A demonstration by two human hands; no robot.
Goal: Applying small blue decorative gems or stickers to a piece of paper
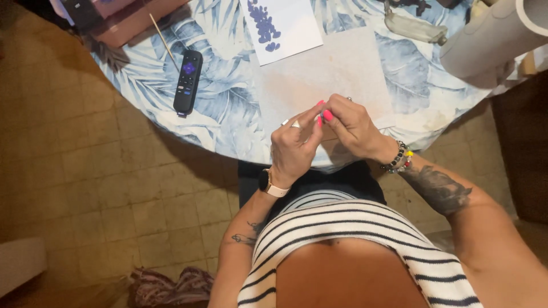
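the left hand [292, 147] and the right hand [349, 126] meet over the near edge of the round table [228, 114], fingertips pressed together. both hands are curled nearly closed, pinching at something between the pink-nailed fingers; it is too small and too hidden to tell what it is. a pale ring or small white piece shows at the left hand's knuckles. the left wrist wears a watch [268, 183], the right wrist a beaded bracelet [398, 158]. beyond the hands lies a white sheet [297, 25] with rows of small purple shapes. a black remote [188, 82] lies well to the left on the leaf-print cloth, with a thin wooden stick [162, 40] just beside it. a grey pouch [414, 28] sits at the far right.
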